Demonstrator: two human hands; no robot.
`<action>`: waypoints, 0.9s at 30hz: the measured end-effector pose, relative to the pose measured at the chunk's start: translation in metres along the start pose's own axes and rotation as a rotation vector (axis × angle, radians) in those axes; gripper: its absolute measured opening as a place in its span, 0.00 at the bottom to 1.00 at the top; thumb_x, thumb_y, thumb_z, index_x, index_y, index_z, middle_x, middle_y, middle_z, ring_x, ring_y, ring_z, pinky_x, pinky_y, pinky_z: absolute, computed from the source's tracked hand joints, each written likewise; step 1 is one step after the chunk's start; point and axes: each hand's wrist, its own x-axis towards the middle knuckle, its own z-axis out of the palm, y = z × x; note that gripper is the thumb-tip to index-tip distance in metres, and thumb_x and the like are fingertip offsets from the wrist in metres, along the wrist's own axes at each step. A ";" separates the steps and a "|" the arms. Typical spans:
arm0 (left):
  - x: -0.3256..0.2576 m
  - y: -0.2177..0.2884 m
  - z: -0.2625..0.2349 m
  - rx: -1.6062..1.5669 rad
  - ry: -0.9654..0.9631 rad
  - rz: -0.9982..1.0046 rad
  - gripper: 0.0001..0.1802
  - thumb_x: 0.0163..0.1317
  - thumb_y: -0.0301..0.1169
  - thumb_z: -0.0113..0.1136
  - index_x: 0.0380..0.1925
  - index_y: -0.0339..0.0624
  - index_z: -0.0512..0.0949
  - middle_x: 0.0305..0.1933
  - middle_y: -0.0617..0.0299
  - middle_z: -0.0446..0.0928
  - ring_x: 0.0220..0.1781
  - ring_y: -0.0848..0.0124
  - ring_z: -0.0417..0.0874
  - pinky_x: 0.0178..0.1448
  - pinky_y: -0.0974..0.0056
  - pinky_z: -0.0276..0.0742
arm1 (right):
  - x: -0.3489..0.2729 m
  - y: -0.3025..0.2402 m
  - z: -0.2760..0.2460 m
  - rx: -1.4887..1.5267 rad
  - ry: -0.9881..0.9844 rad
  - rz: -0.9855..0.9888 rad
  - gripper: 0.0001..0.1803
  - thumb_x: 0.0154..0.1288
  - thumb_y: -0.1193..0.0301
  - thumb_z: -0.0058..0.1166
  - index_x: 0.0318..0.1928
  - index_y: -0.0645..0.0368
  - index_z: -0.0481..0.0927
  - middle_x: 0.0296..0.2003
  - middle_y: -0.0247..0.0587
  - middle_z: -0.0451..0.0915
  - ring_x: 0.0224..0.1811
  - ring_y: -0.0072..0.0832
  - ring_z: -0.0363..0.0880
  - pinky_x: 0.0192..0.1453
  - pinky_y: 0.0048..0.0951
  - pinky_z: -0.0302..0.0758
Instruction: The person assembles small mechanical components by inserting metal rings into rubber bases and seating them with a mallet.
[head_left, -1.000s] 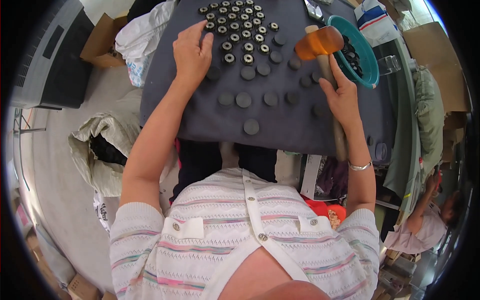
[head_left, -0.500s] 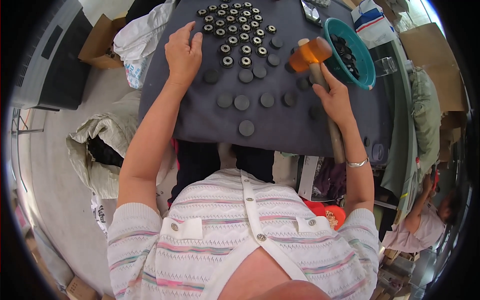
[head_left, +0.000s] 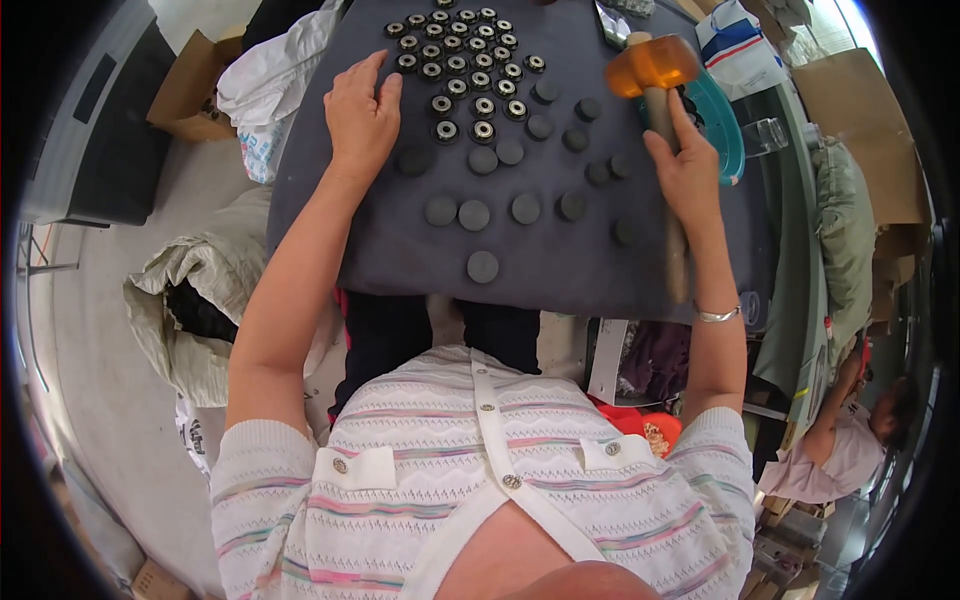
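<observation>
My right hand [head_left: 688, 172] is closed around the wooden handle of a mallet [head_left: 652, 68] with a translucent orange head. The head overlaps the near-left rim of a teal basin [head_left: 733, 150] in the picture. On the left side of the dark cloth-covered table [head_left: 390, 262], my left hand [head_left: 362, 118] is open, fingers stretched and no object visible in it. Just right of it stand several small black-rimmed metal wheels, like bearings [head_left: 457, 87], in loose rows. Several plain black discs [head_left: 474, 215] lie spread between my two hands and nearer to me.
A clear glass jar [head_left: 768, 137] stands beside the basin, and a white-and-blue bag [head_left: 740, 48] behind it. Left of the table are a white plastic bag [head_left: 275, 75], a cardboard box [head_left: 195, 90] and an open woven sack [head_left: 185, 300]. Another person [head_left: 835, 440] sits at far right.
My right hand has lifted the mallet up and to the right, uncovering discs that its head hid before. My left hand stays in nearly the same place.
</observation>
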 end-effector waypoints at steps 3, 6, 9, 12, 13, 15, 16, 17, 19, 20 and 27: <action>0.001 0.007 0.004 -0.022 -0.022 -0.008 0.17 0.58 0.34 0.57 0.48 0.43 0.76 0.44 0.60 0.79 0.45 0.61 0.76 0.49 0.57 0.68 | -0.007 0.032 0.025 -0.228 -0.083 -0.053 0.34 0.56 0.71 0.57 0.65 0.58 0.63 0.39 0.58 0.80 0.41 0.49 0.80 0.46 0.36 0.74; 0.006 0.005 0.005 -0.041 -0.026 -0.024 0.17 0.58 0.34 0.57 0.47 0.43 0.76 0.43 0.60 0.79 0.44 0.61 0.76 0.49 0.57 0.67 | 0.007 0.046 0.028 -0.132 -0.093 -0.054 0.34 0.57 0.72 0.56 0.65 0.58 0.62 0.40 0.59 0.79 0.43 0.50 0.80 0.47 0.36 0.74; 0.002 0.002 0.002 -0.026 -0.004 -0.022 0.17 0.58 0.34 0.57 0.47 0.43 0.76 0.43 0.60 0.79 0.45 0.61 0.76 0.50 0.56 0.67 | 0.011 0.022 0.018 0.011 -0.066 -0.025 0.34 0.57 0.72 0.56 0.65 0.58 0.62 0.41 0.60 0.78 0.45 0.50 0.79 0.49 0.36 0.73; 0.000 0.004 0.006 -0.018 -0.003 0.001 0.17 0.58 0.34 0.57 0.47 0.43 0.76 0.45 0.59 0.79 0.48 0.60 0.76 0.51 0.56 0.67 | -0.001 0.040 0.030 -0.119 -0.157 0.059 0.34 0.56 0.70 0.57 0.64 0.58 0.64 0.43 0.60 0.78 0.48 0.49 0.77 0.52 0.37 0.71; 0.002 0.004 0.006 -0.004 0.001 -0.006 0.17 0.58 0.34 0.57 0.47 0.43 0.76 0.45 0.59 0.79 0.49 0.60 0.76 0.52 0.56 0.66 | 0.002 0.042 0.029 -0.099 -0.156 0.043 0.33 0.56 0.70 0.57 0.64 0.59 0.64 0.42 0.60 0.78 0.48 0.48 0.77 0.52 0.38 0.71; 0.004 0.004 0.008 -0.015 0.000 -0.011 0.17 0.58 0.34 0.57 0.47 0.43 0.76 0.46 0.59 0.79 0.50 0.60 0.76 0.53 0.56 0.66 | 0.007 0.043 0.026 -0.080 -0.151 0.025 0.33 0.56 0.70 0.57 0.63 0.59 0.65 0.42 0.60 0.78 0.47 0.48 0.78 0.52 0.38 0.71; -0.001 0.005 0.007 -0.023 -0.012 -0.027 0.17 0.58 0.34 0.57 0.47 0.43 0.76 0.46 0.59 0.79 0.51 0.60 0.75 0.53 0.56 0.66 | 0.005 0.039 0.023 -0.075 -0.129 0.001 0.33 0.56 0.69 0.57 0.63 0.59 0.65 0.42 0.59 0.78 0.47 0.48 0.78 0.52 0.38 0.71; 0.001 0.004 0.006 -0.014 -0.003 -0.032 0.17 0.58 0.34 0.57 0.47 0.43 0.76 0.46 0.59 0.79 0.51 0.60 0.75 0.53 0.56 0.66 | 0.010 0.030 0.021 -0.066 -0.105 -0.036 0.32 0.56 0.69 0.57 0.63 0.59 0.65 0.41 0.59 0.78 0.46 0.48 0.78 0.52 0.38 0.71; -0.002 0.003 0.002 -0.011 0.001 -0.037 0.17 0.58 0.34 0.57 0.47 0.43 0.76 0.46 0.59 0.79 0.51 0.60 0.76 0.54 0.56 0.66 | 0.018 -0.007 0.012 0.012 -0.103 -0.009 0.32 0.56 0.69 0.57 0.63 0.60 0.66 0.41 0.59 0.78 0.45 0.48 0.79 0.51 0.38 0.72; -0.002 0.003 0.002 -0.010 -0.002 -0.039 0.17 0.58 0.34 0.57 0.47 0.43 0.76 0.46 0.59 0.79 0.51 0.60 0.76 0.54 0.56 0.66 | 0.019 -0.023 0.011 0.080 -0.082 0.034 0.32 0.56 0.69 0.57 0.63 0.60 0.66 0.40 0.59 0.79 0.44 0.48 0.79 0.50 0.38 0.72; 0.004 0.003 0.007 -0.040 -0.006 -0.078 0.17 0.58 0.34 0.58 0.47 0.43 0.76 0.46 0.59 0.79 0.50 0.60 0.76 0.54 0.56 0.66 | 0.028 0.005 0.052 -0.063 -0.219 -0.080 0.34 0.56 0.69 0.57 0.64 0.59 0.64 0.43 0.59 0.78 0.47 0.49 0.78 0.52 0.38 0.72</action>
